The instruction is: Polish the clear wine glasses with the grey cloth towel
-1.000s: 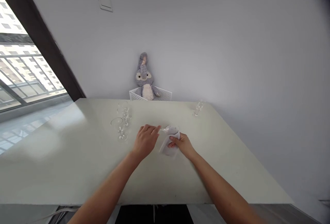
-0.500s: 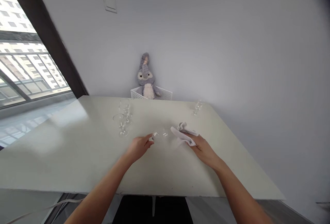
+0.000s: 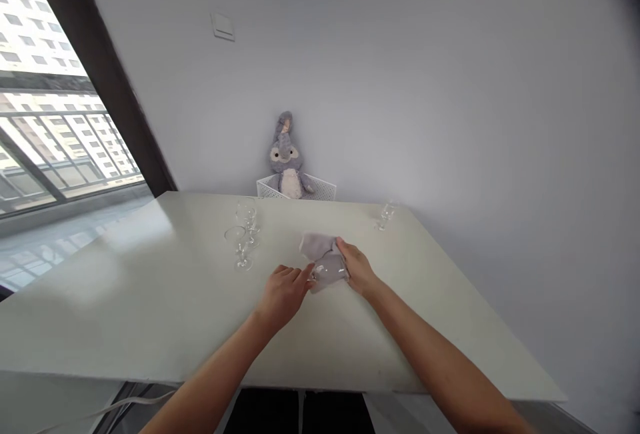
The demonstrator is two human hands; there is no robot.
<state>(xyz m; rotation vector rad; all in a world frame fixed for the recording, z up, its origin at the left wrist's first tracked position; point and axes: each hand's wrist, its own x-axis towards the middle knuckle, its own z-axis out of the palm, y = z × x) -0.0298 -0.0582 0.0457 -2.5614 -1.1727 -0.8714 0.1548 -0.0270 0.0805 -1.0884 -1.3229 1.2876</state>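
Both hands work close together just ahead of the body, on a white table (image 3: pixel 110 287). Far left, a window (image 3: pixel 53 121) looks out on tall buildings. At about 11 o'clock, two stemmed glasses (image 3: pixel 239 249) (image 3: pixel 248 222) stand upright, near each other and well apart from the hands. The left hand (image 3: pixel 284 296) reaches toward 1 o'clock, its fingers narrowly gathered, with the fingertips (image 3: pixel 306 275) at the edge of a gray cloth (image 3: pixel 324 262). Inside that cloth, a clear glass (image 3: pixel 327 279) lies mostly wrapped, and its shape is hard to make out. The right hand (image 3: pixel 357 267) presses in from 2 o'clock, holding the bundle. A third stemmed glass (image 3: pixel 385 216) stands alone at about 1 o'clock near the far edge. So one glass is in the cloth and three stand apart; whether any have been wiped cannot be told.
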